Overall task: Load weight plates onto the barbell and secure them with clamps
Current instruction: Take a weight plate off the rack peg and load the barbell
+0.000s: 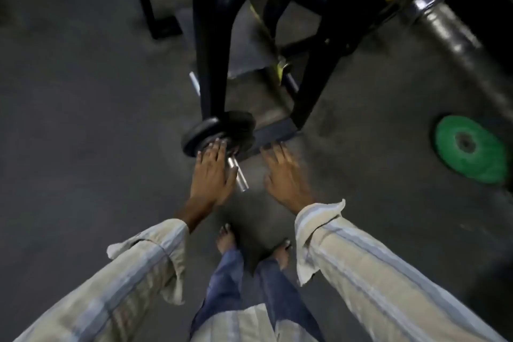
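The left hand (213,168), its grip flat and apart, presses the black plate (213,134) on the peg (238,175), which points toward the person; the right hand (286,175) hovers apart, empty.

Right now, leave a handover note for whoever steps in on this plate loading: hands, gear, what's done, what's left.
Left hand: fingers straight, pressing the small black round weight plates on a short chrome peg. No grip on anything.
Right hand: open, hovering beside it, empty.
Green round bumper plate lies flat on the dark floor, right side.
Chrome barbell sleeve at upper right looks bare.
Done: nothing visibly loaded on the barbell.
Left: load plates, fit clamps; no clamp visible.
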